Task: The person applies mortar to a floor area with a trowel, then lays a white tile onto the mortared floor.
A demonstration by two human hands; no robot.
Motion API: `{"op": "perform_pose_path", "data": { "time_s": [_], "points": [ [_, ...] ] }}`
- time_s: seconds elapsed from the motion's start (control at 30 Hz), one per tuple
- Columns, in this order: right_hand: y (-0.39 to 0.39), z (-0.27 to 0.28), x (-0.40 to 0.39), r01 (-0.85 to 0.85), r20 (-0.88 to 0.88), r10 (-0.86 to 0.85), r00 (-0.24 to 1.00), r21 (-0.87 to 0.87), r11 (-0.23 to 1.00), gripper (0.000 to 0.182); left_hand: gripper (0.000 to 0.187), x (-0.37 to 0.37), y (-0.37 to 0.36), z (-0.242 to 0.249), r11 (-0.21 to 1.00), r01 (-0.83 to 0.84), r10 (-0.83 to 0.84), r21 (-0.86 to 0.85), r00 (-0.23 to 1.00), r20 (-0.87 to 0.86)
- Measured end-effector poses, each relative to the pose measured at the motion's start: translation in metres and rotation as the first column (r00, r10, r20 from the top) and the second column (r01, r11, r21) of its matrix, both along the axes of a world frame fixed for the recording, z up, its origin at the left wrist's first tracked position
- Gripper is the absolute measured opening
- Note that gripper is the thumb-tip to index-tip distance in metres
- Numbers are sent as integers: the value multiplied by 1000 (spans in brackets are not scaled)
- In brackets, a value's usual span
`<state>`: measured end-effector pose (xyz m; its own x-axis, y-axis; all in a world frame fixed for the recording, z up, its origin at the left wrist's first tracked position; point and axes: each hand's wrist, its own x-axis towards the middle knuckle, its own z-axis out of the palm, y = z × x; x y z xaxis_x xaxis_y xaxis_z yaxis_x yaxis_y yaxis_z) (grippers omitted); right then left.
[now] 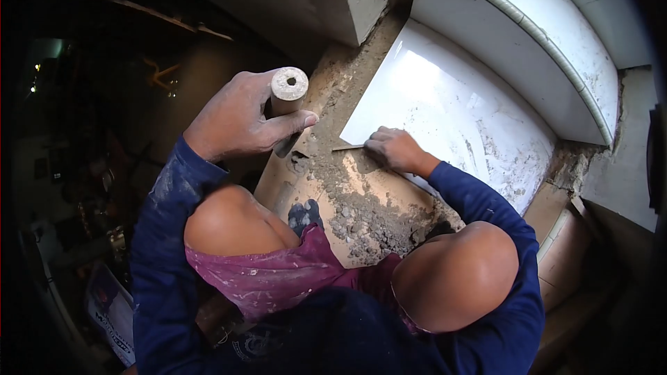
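Note:
My left hand (240, 114) is wrapped around the thick, dusty round handle (289, 85) of a tool that looks like a trowel. The handle's end, with a small hole, points up at me. A bit of grey metal (285, 146) shows below my thumb; the rest is hidden. My right hand (396, 151) is closed at the near left edge of a large white tile (445, 90). A thin flat strip (347, 147) sticks out to the left from its fingertips. Crumbly grey mortar (375, 219) lies below that hand, over a tan surface.
A curved white step with a rounded trim (528, 24) borders the tile at the back right. A pale block or wall corner (365, 0) stands at the top. My feet and knees flank the mortar. Dark clutter and a printed bag (111, 312) lie at the left.

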<state>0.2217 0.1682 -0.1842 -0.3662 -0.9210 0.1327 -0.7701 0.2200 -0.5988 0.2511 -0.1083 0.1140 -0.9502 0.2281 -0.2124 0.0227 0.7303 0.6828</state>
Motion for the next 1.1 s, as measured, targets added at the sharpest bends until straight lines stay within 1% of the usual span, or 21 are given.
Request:
{"op": "perform_pose_path", "data": {
  "time_s": [0.03,0.07,0.1,0.13,0.2,0.33,0.4,0.47,0.53,0.57,0.6,0.67,0.7,0.73,0.77,0.83,0.87,0.93,1.0,1.03,1.1],
  "points": [
    [5,5,-8,89,95,-85,992,-35,995,11,24,1,-1,1,1000,2,-2,-4,1000,7],
    [12,-12,-27,242,61,-238,969,-57,969,11,24,2,-2,-2,1000,15,-15,-19,1000,0],
    [13,12,-44,474,13,-474,880,-23,880,12,25,0,-3,-4,999,31,-31,-32,999,-16],
    [19,1,-66,559,-112,-560,821,-45,828,12,25,1,-2,-5,998,49,-50,-43,998,-34],
    [20,4,-57,539,-123,-525,842,133,832,14,28,1,3,1,998,47,-48,-41,999,-24],
    [22,-5,39,127,82,-120,989,-83,988,17,29,0,3,-3,996,79,-76,42,994,-76],
    [52,-3,26,369,89,-367,926,0,930,17,26,3,5,-2,993,52,-43,106,995,-91],
    [97,-9,-17,661,15,-664,747,89,745,18,24,6,6,-1,992,43,-34,117,997,-75],
    [153,8,-68,886,-97,-888,450,-76,457,18,22,6,8,3,995,37,-35,94,999,-27],
    [183,4,-92,929,-161,-920,357,-39,367,22,22,4,9,5,997,34,-36,75,999,15],
    [204,-13,-114,926,-291,-913,288,-159,342,28,23,1,12,6,998,33,-36,55,998,56],
    [194,-19,-122,842,-335,-887,317,-331,426,26,20,-2,18,4,996,75,-74,49,997,-21],
    [178,-19,-108,869,-140,-880,453,-152,471,23,20,-3,22,3,994,95,-92,49,994,-56],
    [146,-10,-84,825,-107,-826,553,-71,561,17,20,-3,25,5,995,87,-85,47,995,-49],
    [120,-18,-54,712,-59,-718,693,-97,695,17,20,-3,28,7,996,80,-78,46,996,-46],
    [81,-4,9,365,38,-369,929,85,927,17,20,-5,34,9,997,54,-53,55,999,-10],
    [75,8,29,192,-9,-193,981,-37,981,15,20,-5,35,10,998,37,-38,58,999,29],
    [85,4,24,372,-41,-376,926,-90,924,10,21,-8,39,10,998,27,-31,53,997,68],
    [125,12,-37,674,-229,-640,734,133,726,7,20,-9,47,11,998,35,-39,42,996,79],
    [150,17,-73,748,-294,-695,656,130,651,9,20,-11,52,10,998,47,-49,36,996,72],
    [184,20,-117,789,-396,-795,459,-230,569,12,20,-16,62,8,998,67,-68,18,997,45]
  ]
}}
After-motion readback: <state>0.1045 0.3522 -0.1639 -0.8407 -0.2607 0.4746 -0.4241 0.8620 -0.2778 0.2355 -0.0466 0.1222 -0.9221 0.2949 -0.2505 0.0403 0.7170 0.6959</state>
